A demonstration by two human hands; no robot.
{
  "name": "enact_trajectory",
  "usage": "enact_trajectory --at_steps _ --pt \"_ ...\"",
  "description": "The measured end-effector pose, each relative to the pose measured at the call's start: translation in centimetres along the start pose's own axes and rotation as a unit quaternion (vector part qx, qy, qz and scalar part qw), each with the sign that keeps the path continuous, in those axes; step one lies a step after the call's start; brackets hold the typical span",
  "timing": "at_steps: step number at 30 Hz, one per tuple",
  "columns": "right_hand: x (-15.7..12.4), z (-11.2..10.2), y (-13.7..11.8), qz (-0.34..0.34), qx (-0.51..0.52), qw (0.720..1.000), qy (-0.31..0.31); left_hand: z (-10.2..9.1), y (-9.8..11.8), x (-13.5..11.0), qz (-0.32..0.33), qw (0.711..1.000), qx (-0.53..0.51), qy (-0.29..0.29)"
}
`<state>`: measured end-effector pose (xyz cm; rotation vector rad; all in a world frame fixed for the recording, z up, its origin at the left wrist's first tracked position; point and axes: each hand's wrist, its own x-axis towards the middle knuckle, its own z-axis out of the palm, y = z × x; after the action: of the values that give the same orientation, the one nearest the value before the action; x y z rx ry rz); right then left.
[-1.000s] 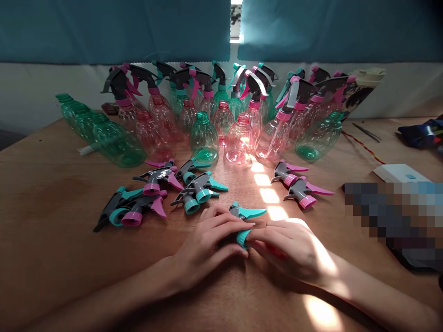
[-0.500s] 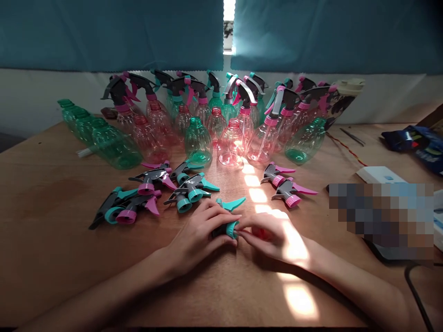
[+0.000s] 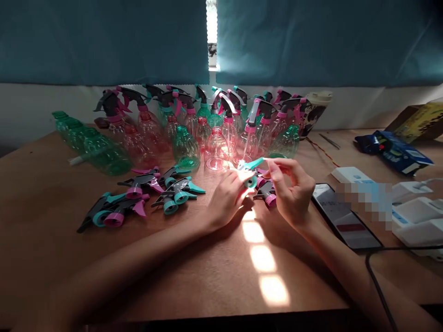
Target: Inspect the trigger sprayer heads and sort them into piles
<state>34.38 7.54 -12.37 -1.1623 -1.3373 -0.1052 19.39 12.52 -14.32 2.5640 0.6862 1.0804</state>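
Observation:
My left hand [image 3: 226, 198] is closed around a spray head [image 3: 250, 182] with a teal collar and trigger. It is held above the table in a patch of sunlight, with the collar's opening towards me. My right hand [image 3: 293, 191] is just to the right, thumb and fingers pinched together by the tip of the teal trigger. Whatever sits in that pinch is too small to make out. Behind and beneath the hands lie spray heads with pink collars [image 3: 266, 193], partly covered. More loose spray heads [image 3: 178, 191], teal and pink, lie in a cluster to the left.
Clear green bottles [image 3: 187, 147] and pink bottles [image 3: 217, 150] stand across the back, many with spray heads on. Several green bottles lean at the left [image 3: 107, 152]. On the right are a phone [image 3: 346, 216], white power strips [image 3: 415, 212], a black cable [image 3: 368, 267] and a blue packet [image 3: 394, 152].
Both hands have risen and moved away from me, the spray head with them. My right hand has shifted from the collar's opening to the trigger's tip. The view has turned slightly right.

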Motion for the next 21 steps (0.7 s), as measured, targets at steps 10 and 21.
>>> enact_trajectory --at_steps 10,21 --pt "-0.6 0.4 0.7 -0.076 -0.085 0.985 -0.13 -1.0 0.1 -0.8 0.036 0.995 0.028 -0.09" --pt "-3.0 1.9 1.0 -0.07 -0.089 0.947 -0.3 -12.1 -2.0 -7.2 -0.065 0.989 0.119 -0.056"
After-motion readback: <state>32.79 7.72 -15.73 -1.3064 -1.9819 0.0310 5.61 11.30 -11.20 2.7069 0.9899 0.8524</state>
